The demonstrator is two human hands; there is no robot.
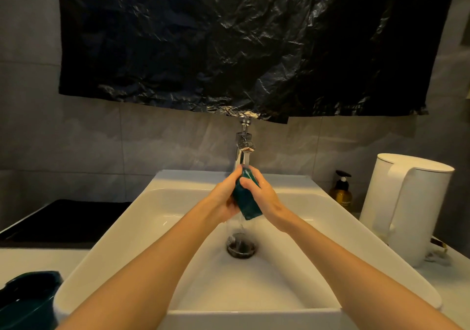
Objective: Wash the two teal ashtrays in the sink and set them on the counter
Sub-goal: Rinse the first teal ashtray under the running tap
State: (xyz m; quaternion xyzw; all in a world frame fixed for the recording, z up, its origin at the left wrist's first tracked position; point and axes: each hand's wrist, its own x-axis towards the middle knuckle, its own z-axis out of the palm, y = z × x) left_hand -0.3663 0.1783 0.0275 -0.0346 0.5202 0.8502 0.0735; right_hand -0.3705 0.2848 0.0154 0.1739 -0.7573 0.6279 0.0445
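A teal ashtray is held on edge over the white sink, right under the chrome faucet. Water runs from the faucet over it and down to the drain. My left hand grips its left side and my right hand grips its right side, thumb across the front. A second teal ashtray lies on the counter at the lower left, partly cut off by the frame.
A white kettle and an amber pump bottle stand on the counter right of the sink. A black cooktop lies to the left. Black plastic sheeting hangs on the tiled wall above the faucet.
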